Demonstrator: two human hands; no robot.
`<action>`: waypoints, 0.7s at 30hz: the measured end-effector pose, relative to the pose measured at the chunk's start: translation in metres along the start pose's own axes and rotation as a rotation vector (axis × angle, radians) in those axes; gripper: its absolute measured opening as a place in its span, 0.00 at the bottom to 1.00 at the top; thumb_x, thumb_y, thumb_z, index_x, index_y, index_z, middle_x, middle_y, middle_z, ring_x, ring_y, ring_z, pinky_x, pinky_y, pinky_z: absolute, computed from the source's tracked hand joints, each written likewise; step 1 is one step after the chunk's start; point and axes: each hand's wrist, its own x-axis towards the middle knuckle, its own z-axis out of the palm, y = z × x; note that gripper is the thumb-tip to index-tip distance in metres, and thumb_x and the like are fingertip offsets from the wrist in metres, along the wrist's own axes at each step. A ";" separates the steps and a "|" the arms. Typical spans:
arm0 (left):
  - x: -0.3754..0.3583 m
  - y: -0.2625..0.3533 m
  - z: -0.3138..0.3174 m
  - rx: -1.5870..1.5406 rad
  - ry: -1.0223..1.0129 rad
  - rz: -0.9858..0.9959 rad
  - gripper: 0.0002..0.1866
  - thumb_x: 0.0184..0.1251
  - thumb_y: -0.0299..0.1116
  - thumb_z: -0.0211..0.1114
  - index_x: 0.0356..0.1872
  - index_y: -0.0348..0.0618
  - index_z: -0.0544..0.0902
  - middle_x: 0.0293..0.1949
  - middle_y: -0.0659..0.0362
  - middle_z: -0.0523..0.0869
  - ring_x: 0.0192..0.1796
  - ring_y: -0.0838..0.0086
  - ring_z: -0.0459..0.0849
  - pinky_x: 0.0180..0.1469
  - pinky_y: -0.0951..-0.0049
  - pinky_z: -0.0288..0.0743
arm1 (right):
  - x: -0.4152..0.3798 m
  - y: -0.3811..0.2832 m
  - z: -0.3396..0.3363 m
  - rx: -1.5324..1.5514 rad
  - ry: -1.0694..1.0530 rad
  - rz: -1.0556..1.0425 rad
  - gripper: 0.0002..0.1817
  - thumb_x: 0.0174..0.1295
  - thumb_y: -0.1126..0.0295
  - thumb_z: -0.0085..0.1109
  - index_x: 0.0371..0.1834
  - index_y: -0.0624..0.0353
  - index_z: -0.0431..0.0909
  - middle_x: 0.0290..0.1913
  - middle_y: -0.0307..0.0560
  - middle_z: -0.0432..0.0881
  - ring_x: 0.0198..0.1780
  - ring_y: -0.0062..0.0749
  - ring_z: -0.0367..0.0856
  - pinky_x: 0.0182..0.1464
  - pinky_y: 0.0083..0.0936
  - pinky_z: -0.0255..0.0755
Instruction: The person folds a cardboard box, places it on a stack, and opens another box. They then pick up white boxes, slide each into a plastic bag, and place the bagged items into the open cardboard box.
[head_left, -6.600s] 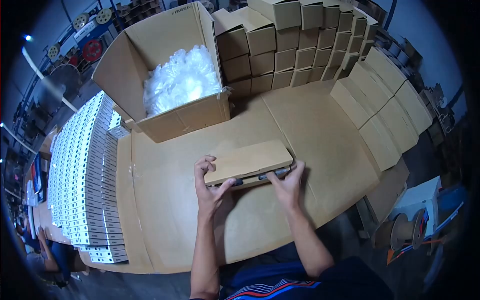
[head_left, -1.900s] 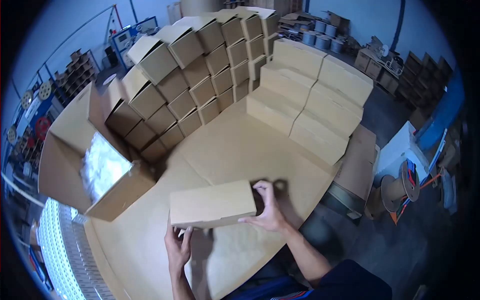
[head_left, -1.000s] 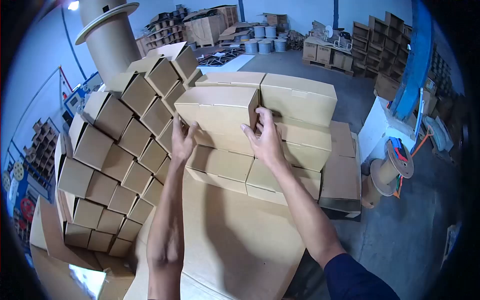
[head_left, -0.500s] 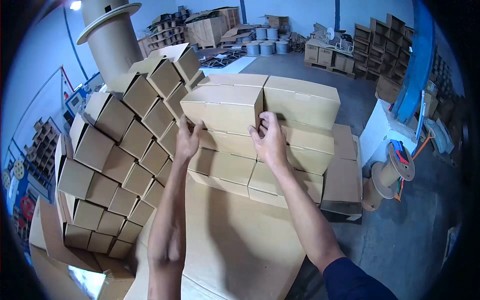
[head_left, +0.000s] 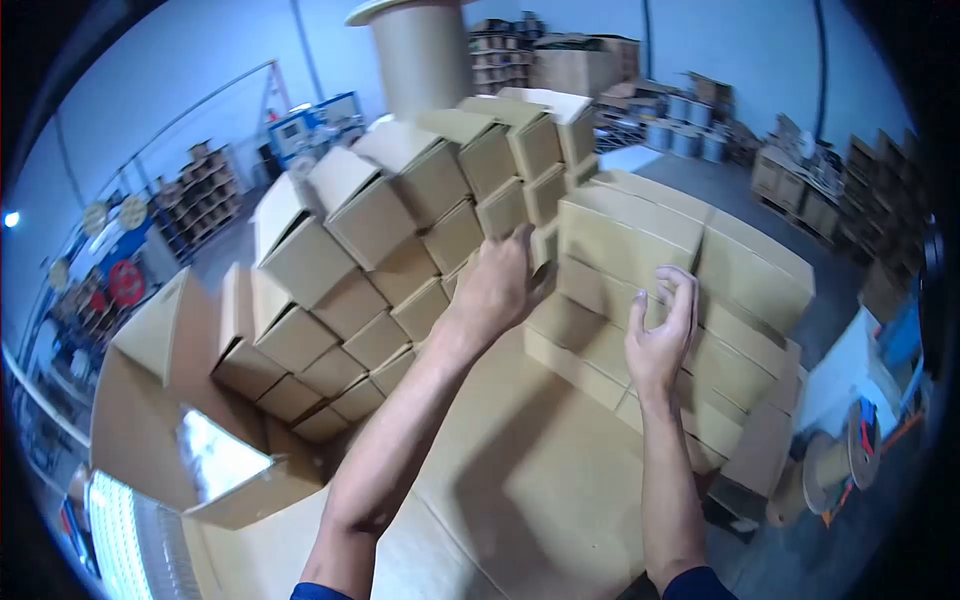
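Observation:
In the head view, a stack of closed cardboard boxes (head_left: 628,232) stands in front of me on a flat cardboard surface (head_left: 560,455). My right hand (head_left: 665,335) is before the front faces of this stack, thumb and curled fingers apart, with nothing between them. Left of it, my left hand (head_left: 495,280) hovers at the gap between this stack and a taller pile of cardboard boxes with loose end flaps (head_left: 370,215). The left fingers point forward with the thumb apart, slightly blurred, and no object shows in that hand.
A larger open carton (head_left: 140,400) with shiny plastic inside sits at the lower left. Behind the pile rises a big cardboard spool (head_left: 420,65). At right are a flattened brown carton (head_left: 755,450), a small reel (head_left: 830,480) and a white block (head_left: 850,375).
Both hands have come off the upper left box of the closed stack, which stays in place. My left hand has moved left toward the flapped boxes, and the view has turned left.

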 end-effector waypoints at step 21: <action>0.009 -0.109 -0.242 0.347 -0.072 -0.843 0.49 0.63 0.65 0.60 0.77 0.36 0.68 0.80 0.41 0.62 0.81 0.44 0.59 0.81 0.56 0.58 | 0.019 -0.207 0.194 -0.019 -0.711 -0.546 0.21 0.61 0.74 0.61 0.59 0.65 0.74 0.66 0.57 0.74 0.78 0.57 0.63 0.76 0.70 0.55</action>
